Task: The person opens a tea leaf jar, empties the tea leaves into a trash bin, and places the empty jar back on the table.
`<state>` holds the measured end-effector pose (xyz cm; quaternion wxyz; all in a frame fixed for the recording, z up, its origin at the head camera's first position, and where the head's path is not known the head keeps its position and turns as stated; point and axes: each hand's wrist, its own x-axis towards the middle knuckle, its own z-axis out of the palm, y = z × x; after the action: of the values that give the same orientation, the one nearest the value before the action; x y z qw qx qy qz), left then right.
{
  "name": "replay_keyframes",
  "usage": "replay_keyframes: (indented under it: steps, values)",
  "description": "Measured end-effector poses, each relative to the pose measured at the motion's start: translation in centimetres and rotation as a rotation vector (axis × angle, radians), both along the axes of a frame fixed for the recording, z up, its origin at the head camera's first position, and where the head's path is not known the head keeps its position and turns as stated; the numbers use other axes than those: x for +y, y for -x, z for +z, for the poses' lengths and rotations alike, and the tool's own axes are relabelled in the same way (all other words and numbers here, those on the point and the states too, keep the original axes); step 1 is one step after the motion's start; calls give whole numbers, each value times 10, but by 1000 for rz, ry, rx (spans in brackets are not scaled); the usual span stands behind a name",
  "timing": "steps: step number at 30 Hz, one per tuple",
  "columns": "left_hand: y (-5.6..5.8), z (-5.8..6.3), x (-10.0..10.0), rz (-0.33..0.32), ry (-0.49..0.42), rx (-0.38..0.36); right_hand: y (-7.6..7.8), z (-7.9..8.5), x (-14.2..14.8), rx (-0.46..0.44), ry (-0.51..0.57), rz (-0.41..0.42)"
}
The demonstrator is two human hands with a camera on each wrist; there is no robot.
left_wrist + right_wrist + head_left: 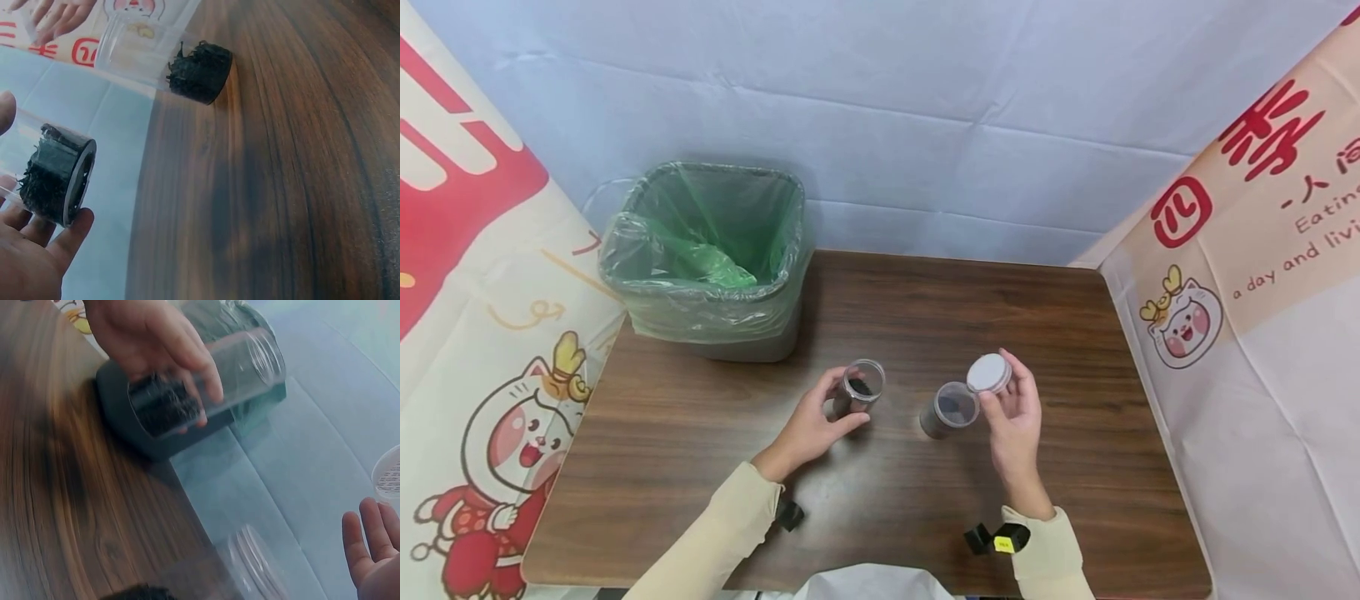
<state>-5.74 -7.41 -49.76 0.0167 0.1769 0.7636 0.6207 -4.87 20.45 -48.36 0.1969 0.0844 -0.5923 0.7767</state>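
Note:
My left hand (808,429) grips a clear open-topped jar (853,402) with dark, dried, shredded leaves in its lower part. In the left wrist view this jar (53,172) is up off the wood, fingers and thumb around it. To its right, a second clear open jar (936,418) stands on the table, with similar dark shreds (201,72) at its bottom. My right hand (1018,417) holds a round white lid (988,372) between thumb and fingers, close above and right of that second jar's mouth. Printed lines show on the lid (389,475) in the right wrist view.
A dark bin (752,348) with a translucent green liner stands at the table's back left. The brown wooden table (880,317) meets a pale cloth wall (910,150) behind. Printed cloth panels (1247,367) stand at both sides.

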Motion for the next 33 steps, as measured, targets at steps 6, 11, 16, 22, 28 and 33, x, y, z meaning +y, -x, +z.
replay_keyframes:
  steps: [6,11,16,22,28,33]
  values:
    - [-2,-1,-6,-1,-4,-12,-1,-2,17,-12,-32,-31]
    - [-4,-1,-8,20,-1,-30,-1,-2,33,-63,-100,-64]
    - [-5,-1,-10,27,-13,-48,-2,-4,47,-55,-133,-91]
    - [-5,-1,-11,25,-15,-45,-3,-11,58,-45,-278,-127]
    - [-6,-2,-11,27,-14,-55,-3,-20,66,-126,-592,-238]
    - [-6,-3,-12,29,-16,-60,-4,-30,71,-173,-820,-292]
